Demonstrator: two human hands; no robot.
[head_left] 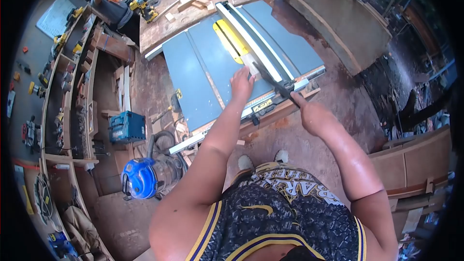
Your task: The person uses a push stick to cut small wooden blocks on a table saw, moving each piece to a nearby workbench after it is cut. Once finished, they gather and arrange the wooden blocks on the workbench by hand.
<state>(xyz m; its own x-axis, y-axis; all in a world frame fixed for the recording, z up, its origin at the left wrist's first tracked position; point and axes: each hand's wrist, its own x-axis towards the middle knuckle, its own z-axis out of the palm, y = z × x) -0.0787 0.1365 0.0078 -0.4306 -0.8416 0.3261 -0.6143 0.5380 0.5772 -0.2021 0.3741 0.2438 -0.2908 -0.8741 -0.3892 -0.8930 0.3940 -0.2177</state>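
A table saw [198, 79] with a grey-blue top and a yellow throat plate [223, 34] stands before me. A small light wood piece [250, 62] lies on it, at the near end of the plate and beside the long rip fence [270, 63]. My left hand [241, 83] has its fingers closed at the near left edge of this wood. My right hand [315, 116] is wrapped round the handle of a black push stick [278, 84]. The stick slants over the fence's near end, and its tip meets the wood. The blade cannot be made out.
Behind the saw, a wooden worktable [162, 29] carries offcuts [193, 2] and a yellow drill [142, 9]. A blue shop vacuum [140, 179] and a teal tool case [126, 126] stand at left, by tool shelves [65, 92]. Another person [111, 7] is at far left.
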